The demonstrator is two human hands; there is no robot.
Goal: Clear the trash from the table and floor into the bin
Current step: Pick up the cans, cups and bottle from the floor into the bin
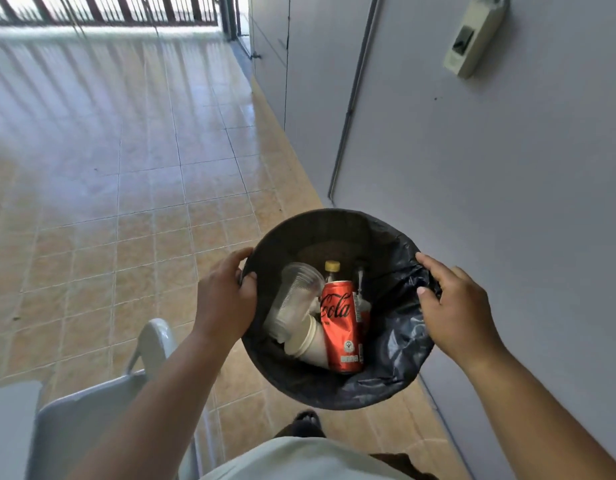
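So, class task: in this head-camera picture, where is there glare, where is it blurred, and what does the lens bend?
Head view: window glare streaks the floor tiles; the railing and white chair look soft; the wide lens bows the wall conduit; the red can inside the bin stays sharp.

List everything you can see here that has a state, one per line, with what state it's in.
bin: upright, lined with a black bag, held at the rim by both hands
left hand: fingers curled over the rim
right hand: resting on the bag at the rim
red can: inside, leaning
clear plastic cup: inside, on its side, empty
paper cup: inside, tipped over
yellow-capped bottle: inside, capped
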